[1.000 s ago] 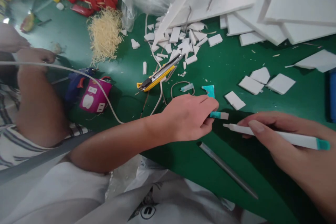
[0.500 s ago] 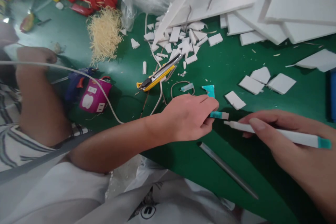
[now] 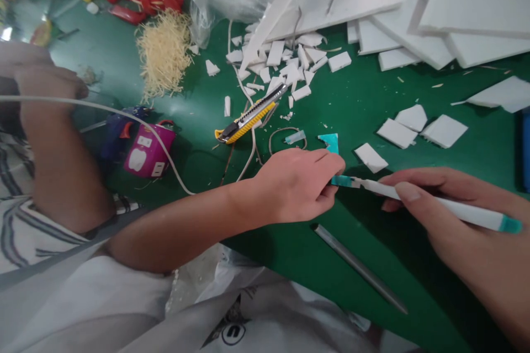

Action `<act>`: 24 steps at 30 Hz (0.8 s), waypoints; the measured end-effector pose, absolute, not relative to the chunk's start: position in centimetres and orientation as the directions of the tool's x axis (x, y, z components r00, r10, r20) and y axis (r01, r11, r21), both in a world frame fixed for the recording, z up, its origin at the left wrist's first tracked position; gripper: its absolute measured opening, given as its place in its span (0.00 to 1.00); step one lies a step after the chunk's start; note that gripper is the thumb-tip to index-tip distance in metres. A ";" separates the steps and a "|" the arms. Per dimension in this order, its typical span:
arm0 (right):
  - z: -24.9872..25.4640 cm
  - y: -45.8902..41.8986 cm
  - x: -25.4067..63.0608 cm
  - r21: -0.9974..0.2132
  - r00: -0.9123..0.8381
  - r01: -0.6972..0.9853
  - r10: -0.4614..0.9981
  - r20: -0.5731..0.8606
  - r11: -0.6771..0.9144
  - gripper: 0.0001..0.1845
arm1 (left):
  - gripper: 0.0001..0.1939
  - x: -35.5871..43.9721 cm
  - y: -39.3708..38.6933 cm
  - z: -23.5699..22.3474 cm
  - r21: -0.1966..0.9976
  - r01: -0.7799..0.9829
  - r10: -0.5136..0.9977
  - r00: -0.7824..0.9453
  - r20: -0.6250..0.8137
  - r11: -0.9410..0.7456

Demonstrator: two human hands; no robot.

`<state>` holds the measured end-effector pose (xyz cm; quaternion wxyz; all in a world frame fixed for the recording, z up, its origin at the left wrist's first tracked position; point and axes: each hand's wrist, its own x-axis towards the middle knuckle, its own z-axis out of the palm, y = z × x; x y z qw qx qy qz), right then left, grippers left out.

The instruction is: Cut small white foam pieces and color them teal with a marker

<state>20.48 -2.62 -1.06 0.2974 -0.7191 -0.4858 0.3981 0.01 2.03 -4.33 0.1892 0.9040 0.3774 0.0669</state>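
My left hand [image 3: 296,185] is closed in a pinch on a small strip of white foam board [image 3: 342,181], its visible side mostly coloured teal. Most of the strip is hidden under the fingers. My right hand [image 3: 459,248] grips a white marker [image 3: 466,212] with a teal end, like a pen. The marker's tip meets the pale end of the strip. Just beyond my left fingers lies a teal foam scrap [image 3: 330,142]. A grey metal tube [image 3: 360,267] rests on the table below both hands.
A yellow utility knife [image 3: 248,118] lies near white foam scraps [image 3: 290,69]. Foam sheets [image 3: 476,0] are stacked at the back right, with cut foam pieces [image 3: 397,133] before them. At left are a pink box [image 3: 151,149], a white cable [image 3: 165,151] and another person's arm [image 3: 62,149].
The marker tip has moved slightly up from beside the strip's end onto it. My left hand has stayed still. The other person's hand at left has shifted a little.
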 end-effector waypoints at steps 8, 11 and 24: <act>-1.7 -2.5 20.3 -0.837 0.212 0.441 0.944 -0.253 -0.324 0.05 | 0.05 0.0 2.1 -4.2 0.399 0.660 0.708 0.705 -0.038 -0.636; -1.6 -2.6 20.4 -0.822 0.165 0.474 0.949 -0.270 -0.316 0.07 | 0.05 0.0 2.1 -4.3 0.403 0.652 0.707 0.707 -0.018 -0.642; -1.7 -2.9 20.7 -0.833 0.183 0.461 0.951 -0.248 -0.305 0.05 | 0.06 0.1 2.1 -4.2 0.403 0.665 0.710 0.703 -0.053 -0.629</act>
